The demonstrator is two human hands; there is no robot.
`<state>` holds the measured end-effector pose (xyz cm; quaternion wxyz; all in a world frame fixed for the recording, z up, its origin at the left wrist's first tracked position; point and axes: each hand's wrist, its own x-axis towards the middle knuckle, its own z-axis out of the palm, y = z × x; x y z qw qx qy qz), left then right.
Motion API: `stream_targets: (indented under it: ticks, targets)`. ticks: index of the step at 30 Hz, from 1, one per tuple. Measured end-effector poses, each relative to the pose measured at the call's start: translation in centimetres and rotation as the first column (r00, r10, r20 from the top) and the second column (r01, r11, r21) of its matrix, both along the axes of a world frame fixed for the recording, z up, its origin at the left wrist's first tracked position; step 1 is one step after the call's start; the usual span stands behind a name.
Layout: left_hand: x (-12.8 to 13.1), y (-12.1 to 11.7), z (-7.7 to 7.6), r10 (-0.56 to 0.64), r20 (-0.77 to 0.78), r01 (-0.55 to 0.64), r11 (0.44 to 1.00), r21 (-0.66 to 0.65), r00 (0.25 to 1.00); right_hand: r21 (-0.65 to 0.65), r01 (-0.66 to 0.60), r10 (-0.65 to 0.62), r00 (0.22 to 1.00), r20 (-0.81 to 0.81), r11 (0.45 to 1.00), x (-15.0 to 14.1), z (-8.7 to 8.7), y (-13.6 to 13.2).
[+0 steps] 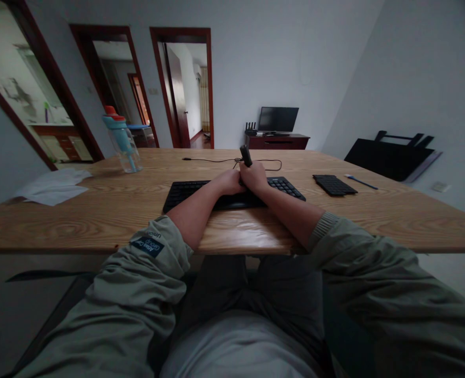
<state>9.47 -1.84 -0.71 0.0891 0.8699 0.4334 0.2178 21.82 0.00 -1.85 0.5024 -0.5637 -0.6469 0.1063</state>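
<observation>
Wooden counter (98, 210) stretches out in front of you, and both your hands meet at its middle, over a black keyboard (185, 191). Your right hand (255, 177) is closed around a small dark device (245, 155) that stands nearly upright out of the top of your fist; your fingers are wrapped tight about its lower part, so only its upper end shows. Your left hand (228, 181) lies just beside the right one, touching it, its fingers curled inward toward the same device; from this angle you cannot tell whether they grip the device or only rest against your other hand. Both wrists sit on or just above the keyboard's middle keys, hiding them.

A thin black cable (216, 160) runs across the counter behind your hands, looping near the device. To your right, well apart, lies a smaller black keypad (334, 185) with a blue pen (360, 181) just beside it. To your left stand a clear water bottle (122, 140) with a blue and red lid, and some white paper (53, 186) near the counter's edge.
</observation>
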Motion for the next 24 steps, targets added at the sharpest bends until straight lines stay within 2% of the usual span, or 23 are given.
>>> stream_targets:
  ticks: [3,7,10,14,18,24]
  targets:
    - [-0.1,0.3,-0.1,-0.035,-0.032,0.036,0.999,0.039,0.999,0.006,-0.001,0.001,0.999,-0.032,1.000,-0.2,0.0,-0.1]
    - [-0.8,0.7,0.4,-0.089,-0.126,0.092,0.996,0.014,0.988,-0.077,-0.022,-0.001,0.957,-0.291,0.997,0.6,0.3,0.1]
    - [-1.7,1.0,0.8,-0.099,-0.110,0.103,0.994,0.032,0.989,-0.107,-0.084,0.013,0.843,-0.538,0.991,1.9,0.6,0.2]
    - [-2.1,1.0,1.1,-0.061,-0.035,0.062,0.998,0.032,0.998,-0.019,-0.158,0.089,0.651,-0.754,0.987,3.0,1.2,0.2]
    - [-1.0,0.4,0.7,-0.127,0.023,0.127,0.992,0.001,0.992,0.029,-0.239,0.153,0.517,-0.842,0.970,2.8,1.6,0.2]
    - [0.4,0.6,-0.3,-0.162,0.191,0.163,0.987,0.008,0.968,0.100,-0.351,0.241,0.385,-0.891,0.931,2.2,2.0,0.0]
